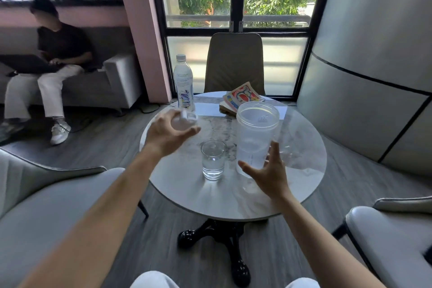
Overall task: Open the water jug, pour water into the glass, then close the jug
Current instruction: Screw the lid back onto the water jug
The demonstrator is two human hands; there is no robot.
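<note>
The clear plastic water jug [256, 133] stands upright on the round marble table [233, 196], right of centre, with its wide mouth uncovered. A short glass [212, 159] partly filled with water stands just left of it. My left hand [168, 134] hovers over the table's left side and grips the blurred, translucent white jug lid [184, 120]. By the jug's lower part my right hand [268, 172] has its fingers spread, thumb in front and fingers on the right side; I cannot tell whether it touches the jug.
A plastic water bottle [184, 81] stands at the table's far left edge, and a colourful book [242, 98] lies at the back behind the jug. Chairs surround the table. A person sits with a laptop on a sofa at the far left.
</note>
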